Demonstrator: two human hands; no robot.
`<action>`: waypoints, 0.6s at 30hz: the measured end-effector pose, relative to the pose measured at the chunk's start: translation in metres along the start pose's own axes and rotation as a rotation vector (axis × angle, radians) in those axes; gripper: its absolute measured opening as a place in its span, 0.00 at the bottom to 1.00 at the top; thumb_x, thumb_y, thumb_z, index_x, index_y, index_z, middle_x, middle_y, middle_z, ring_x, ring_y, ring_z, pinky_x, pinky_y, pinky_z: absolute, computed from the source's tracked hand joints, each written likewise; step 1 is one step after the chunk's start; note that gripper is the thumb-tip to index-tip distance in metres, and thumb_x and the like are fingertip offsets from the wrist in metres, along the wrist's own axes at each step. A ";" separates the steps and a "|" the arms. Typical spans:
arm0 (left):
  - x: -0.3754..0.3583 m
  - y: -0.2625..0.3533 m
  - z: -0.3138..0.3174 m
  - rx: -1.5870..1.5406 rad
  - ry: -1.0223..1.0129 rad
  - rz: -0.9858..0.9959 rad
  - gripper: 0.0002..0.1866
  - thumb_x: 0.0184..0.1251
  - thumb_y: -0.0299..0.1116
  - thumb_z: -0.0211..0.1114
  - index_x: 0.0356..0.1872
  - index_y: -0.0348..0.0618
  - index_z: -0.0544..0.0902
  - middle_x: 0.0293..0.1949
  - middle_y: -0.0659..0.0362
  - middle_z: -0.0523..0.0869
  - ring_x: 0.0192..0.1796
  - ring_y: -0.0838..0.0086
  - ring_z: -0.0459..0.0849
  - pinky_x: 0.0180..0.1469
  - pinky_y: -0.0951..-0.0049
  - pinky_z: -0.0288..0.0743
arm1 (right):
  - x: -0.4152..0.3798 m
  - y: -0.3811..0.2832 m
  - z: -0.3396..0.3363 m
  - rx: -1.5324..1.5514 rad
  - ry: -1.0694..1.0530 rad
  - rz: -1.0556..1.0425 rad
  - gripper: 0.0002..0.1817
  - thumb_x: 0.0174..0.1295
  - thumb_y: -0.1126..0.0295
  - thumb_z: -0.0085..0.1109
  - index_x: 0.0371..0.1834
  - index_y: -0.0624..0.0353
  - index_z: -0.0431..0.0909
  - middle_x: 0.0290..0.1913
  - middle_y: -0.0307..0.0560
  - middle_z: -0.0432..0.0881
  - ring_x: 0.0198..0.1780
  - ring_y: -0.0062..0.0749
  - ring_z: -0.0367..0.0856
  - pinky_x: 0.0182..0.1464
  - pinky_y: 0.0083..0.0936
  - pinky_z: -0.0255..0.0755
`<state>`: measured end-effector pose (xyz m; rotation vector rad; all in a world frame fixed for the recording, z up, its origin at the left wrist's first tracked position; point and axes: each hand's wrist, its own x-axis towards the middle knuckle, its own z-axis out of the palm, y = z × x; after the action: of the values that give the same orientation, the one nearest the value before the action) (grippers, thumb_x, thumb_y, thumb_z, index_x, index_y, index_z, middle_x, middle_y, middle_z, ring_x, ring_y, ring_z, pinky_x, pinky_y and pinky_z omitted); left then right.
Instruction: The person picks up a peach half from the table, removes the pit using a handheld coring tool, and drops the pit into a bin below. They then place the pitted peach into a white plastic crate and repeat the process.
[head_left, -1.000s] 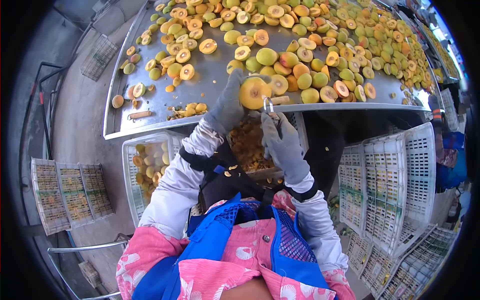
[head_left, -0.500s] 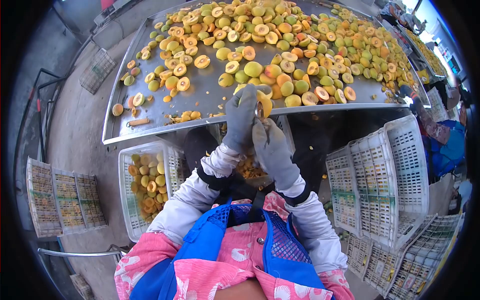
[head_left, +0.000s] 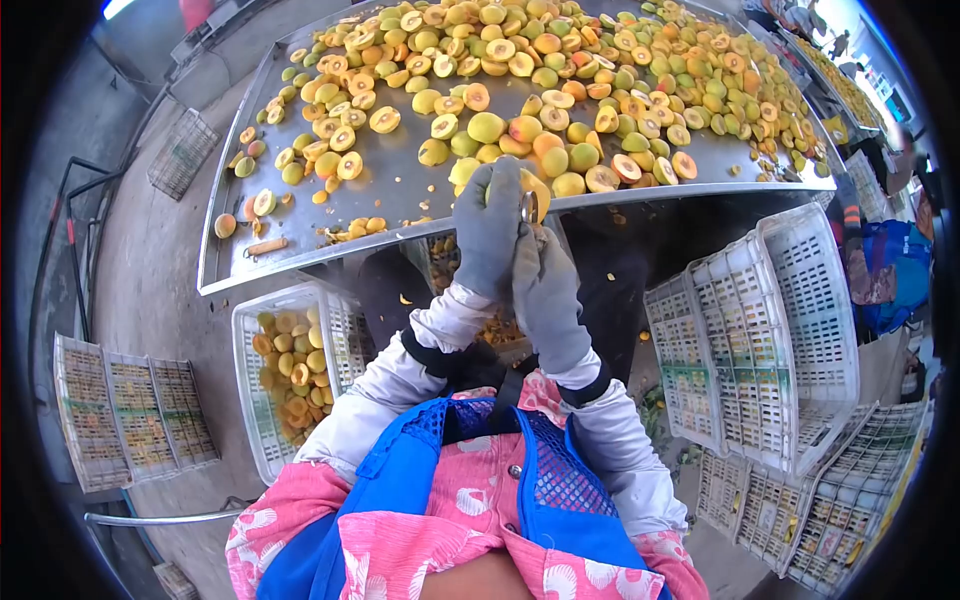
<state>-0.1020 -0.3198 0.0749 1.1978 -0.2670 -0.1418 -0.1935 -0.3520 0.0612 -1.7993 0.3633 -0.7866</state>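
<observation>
In front of the metal table's near edge, my two grey-gloved hands meet. My left hand [head_left: 488, 230] is closed around a yellow peach half [head_left: 537, 192], which shows at the fingers' right side. My right hand [head_left: 550, 300] is closed on a small pitting tool with a curved metal blade [head_left: 528, 208]; its handle is hidden in the glove. The blade is against the peach's cut side. Beyond the hands, many whole and halved peaches [head_left: 487, 127] lie piled on the table [head_left: 400, 185], several with the pit showing.
A wooden-handled tool [head_left: 266, 247] and fruit scraps [head_left: 360, 228] lie at the table's near left. A white crate [head_left: 345, 345] with peaches stands below. Stacked crates [head_left: 745, 345] are at right, others [head_left: 130, 410] at left. A person in blue [head_left: 895, 275] is far right.
The view has shifted a little, so the table sits slightly lower left. Both hands stay together at the peach half; the blade and fruit have turned slightly.
</observation>
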 end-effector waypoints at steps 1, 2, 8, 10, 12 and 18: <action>0.000 0.001 0.001 -0.002 -0.002 0.003 0.16 0.73 0.40 0.59 0.40 0.35 0.84 0.28 0.66 0.81 0.31 0.86 0.72 0.32 0.80 0.68 | 0.001 -0.001 -0.001 0.004 -0.009 0.008 0.13 0.73 0.63 0.49 0.41 0.65 0.72 0.28 0.62 0.79 0.30 0.60 0.79 0.31 0.38 0.72; -0.001 0.002 0.002 0.028 -0.007 0.015 0.15 0.73 0.40 0.59 0.40 0.35 0.84 0.28 0.66 0.81 0.31 0.86 0.73 0.32 0.80 0.69 | 0.002 -0.001 -0.001 0.008 -0.016 0.018 0.13 0.73 0.63 0.50 0.39 0.65 0.72 0.28 0.65 0.78 0.32 0.64 0.78 0.31 0.39 0.72; 0.011 -0.008 -0.008 0.116 -0.101 -0.002 0.15 0.72 0.39 0.59 0.38 0.35 0.84 0.27 0.66 0.81 0.30 0.86 0.73 0.32 0.80 0.69 | 0.003 0.004 -0.009 0.184 -0.216 0.325 0.17 0.74 0.58 0.49 0.38 0.63 0.72 0.23 0.50 0.78 0.21 0.40 0.77 0.25 0.35 0.70; 0.014 -0.011 -0.007 0.103 -0.135 -0.013 0.15 0.72 0.39 0.59 0.37 0.35 0.84 0.26 0.67 0.81 0.30 0.86 0.73 0.32 0.80 0.70 | 0.010 -0.007 -0.018 0.370 -0.335 0.560 0.19 0.74 0.54 0.47 0.36 0.60 0.71 0.21 0.44 0.74 0.17 0.31 0.71 0.21 0.31 0.66; 0.014 -0.004 -0.008 0.119 -0.200 -0.083 0.18 0.73 0.41 0.59 0.35 0.34 0.84 0.24 0.68 0.79 0.29 0.86 0.74 0.33 0.81 0.70 | 0.017 -0.020 -0.026 0.565 -0.461 0.803 0.21 0.75 0.49 0.44 0.34 0.56 0.70 0.19 0.37 0.70 0.14 0.22 0.64 0.17 0.27 0.62; 0.011 0.010 -0.011 -0.299 -0.498 -0.577 0.24 0.75 0.50 0.52 0.46 0.36 0.81 0.34 0.57 0.85 0.34 0.75 0.82 0.40 0.75 0.76 | 0.014 0.006 -0.034 1.160 -0.795 0.907 0.30 0.69 0.32 0.35 0.32 0.48 0.64 0.17 0.28 0.54 0.12 0.14 0.47 0.13 0.16 0.44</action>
<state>-0.0888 -0.3094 0.0823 0.8982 -0.3135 -0.9593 -0.2056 -0.3869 0.0667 -0.5794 0.0937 0.3768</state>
